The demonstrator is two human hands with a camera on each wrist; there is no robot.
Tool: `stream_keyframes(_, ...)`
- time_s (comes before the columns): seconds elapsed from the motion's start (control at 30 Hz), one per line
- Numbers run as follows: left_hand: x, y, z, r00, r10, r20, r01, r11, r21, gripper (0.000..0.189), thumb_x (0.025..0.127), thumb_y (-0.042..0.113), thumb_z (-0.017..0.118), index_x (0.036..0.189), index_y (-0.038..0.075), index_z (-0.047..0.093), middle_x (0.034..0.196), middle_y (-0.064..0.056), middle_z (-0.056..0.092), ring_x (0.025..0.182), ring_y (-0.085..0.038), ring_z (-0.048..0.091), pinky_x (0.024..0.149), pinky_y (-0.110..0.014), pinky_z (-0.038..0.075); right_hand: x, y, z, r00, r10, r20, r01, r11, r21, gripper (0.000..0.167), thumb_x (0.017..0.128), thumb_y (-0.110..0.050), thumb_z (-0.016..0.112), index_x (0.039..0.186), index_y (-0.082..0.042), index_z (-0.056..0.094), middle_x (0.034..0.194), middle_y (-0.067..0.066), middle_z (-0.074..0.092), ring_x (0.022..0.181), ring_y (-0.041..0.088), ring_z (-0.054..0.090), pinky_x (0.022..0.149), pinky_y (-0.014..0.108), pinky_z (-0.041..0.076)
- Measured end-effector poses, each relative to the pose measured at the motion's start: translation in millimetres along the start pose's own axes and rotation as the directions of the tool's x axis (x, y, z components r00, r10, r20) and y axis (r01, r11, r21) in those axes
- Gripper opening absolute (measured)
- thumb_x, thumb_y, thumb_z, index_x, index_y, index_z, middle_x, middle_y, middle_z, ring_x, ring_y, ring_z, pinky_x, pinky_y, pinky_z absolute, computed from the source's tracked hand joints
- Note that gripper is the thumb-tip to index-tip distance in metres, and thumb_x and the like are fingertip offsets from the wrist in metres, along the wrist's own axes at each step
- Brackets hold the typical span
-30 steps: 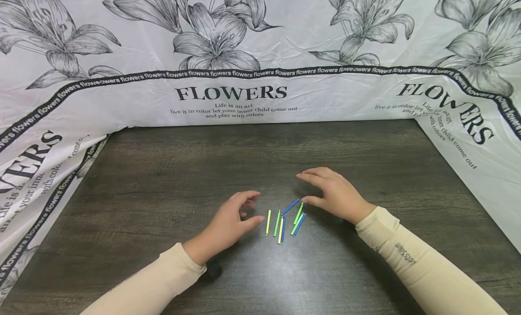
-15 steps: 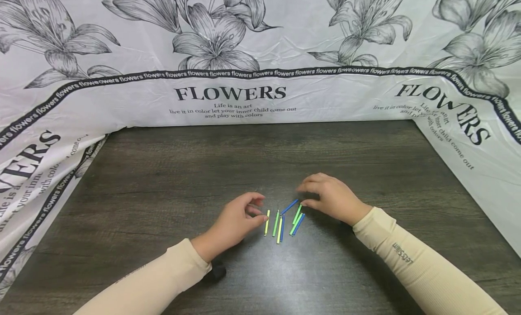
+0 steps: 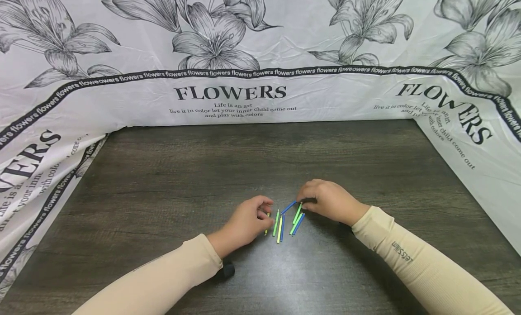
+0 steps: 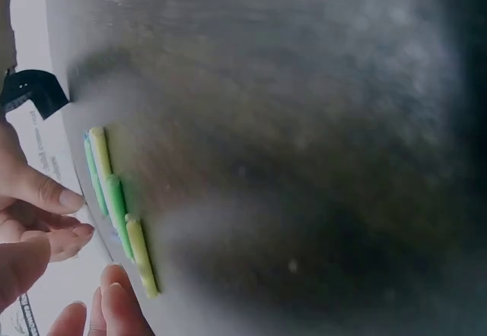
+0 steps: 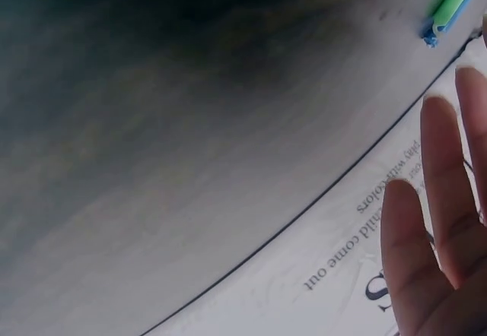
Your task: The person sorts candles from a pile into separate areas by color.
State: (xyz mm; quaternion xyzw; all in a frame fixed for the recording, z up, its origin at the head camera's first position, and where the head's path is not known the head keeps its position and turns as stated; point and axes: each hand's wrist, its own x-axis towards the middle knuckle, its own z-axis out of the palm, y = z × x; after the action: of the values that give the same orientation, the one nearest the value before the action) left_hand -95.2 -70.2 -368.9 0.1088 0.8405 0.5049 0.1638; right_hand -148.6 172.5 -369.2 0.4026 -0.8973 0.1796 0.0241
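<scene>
Several thin candle-like sticks with wick-like tips lie in a loose group on the dark table. In the head view, my left hand is over the leftmost yellow stick, partly hiding it. Its thumb and fingers are bent and apart. The left wrist view shows that yellow stick lying just beyond the fingertips. My right hand is at the far end of the slanted blue stick, fingertips right at it. A green stick lies beneath its thumb. A gap shows between that thumb and the fingers.
Between the hands lie another green stick, a yellow one and more blue and green ones. A white cloth with flower prints stands around the back and sides of the dark wooden table.
My left hand has moved right and over the yellow stick. The right hand has come slightly nearer, its fingers bending down to the blue stick's far end.
</scene>
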Motion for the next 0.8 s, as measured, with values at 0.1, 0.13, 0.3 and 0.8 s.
stream_keyframes(0.1, 1.6, 1.3, 2.2, 1.000, -0.007, 0.003, 0.007, 1.000, 0.014, 0.041, 0.085, 0.001, 0.066, 0.124, -0.005, 0.056, 0.107, -0.012, 0.062, 0.090, -0.019, 0.061, 0.072, -0.029, 0.051, 0.7, -1, 0, 1.000, -0.016, 0.011, 0.016, 1.000, 0.015, 0.020, 0.076, -0.009, 0.081, 0.093, -0.015, 0.074, 0.096, -0.007, 0.068, 0.091, 0.012, 0.064, 0.076, 0.031, 0.053)
stream_keyframes(0.13, 2.2, 1.6, 2.8, 1.000, -0.009, 0.004, 0.009, 1.000, 0.017, 0.040, 0.085, 0.001, 0.066, 0.123, -0.005, 0.056, 0.106, -0.012, 0.061, 0.089, -0.018, 0.060, 0.071, -0.029, 0.051, 0.9, -2, 0, 1.000, -0.020, 0.014, 0.020, 1.000, 0.018, 0.019, 0.076, -0.009, 0.081, 0.093, -0.015, 0.074, 0.096, -0.007, 0.068, 0.091, 0.012, 0.064, 0.076, 0.030, 0.053)
stream_keyframes(0.3, 5.8, 2.4, 6.3, 1.000, -0.016, 0.007, 0.015, 0.999, 0.052, 0.037, 0.084, 0.000, 0.065, 0.120, -0.004, 0.058, 0.099, -0.009, 0.061, 0.081, -0.014, 0.057, 0.067, -0.027, 0.049, 1.9, -2, 1, 0.998, -0.056, 0.017, 0.056, 0.998, 0.021, 0.017, 0.075, -0.008, 0.081, 0.090, -0.014, 0.075, 0.093, -0.007, 0.068, 0.088, 0.012, 0.064, 0.074, 0.029, 0.053)
stream_keyframes(0.8, 13.6, 3.8, 10.8, 0.999, -0.010, 0.051, 0.001, 0.986, 0.169, 0.025, 0.086, -0.002, 0.065, 0.110, -0.002, 0.063, 0.082, -0.001, 0.058, 0.066, -0.011, 0.052, 0.057, -0.024, 0.045, 4.8, -2, 2, 0.992, -0.112, 0.054, 0.113, 0.993, -0.019, 0.016, 0.076, -0.003, 0.079, 0.087, -0.015, 0.077, 0.090, -0.007, 0.069, 0.085, 0.012, 0.065, 0.073, 0.029, 0.053)
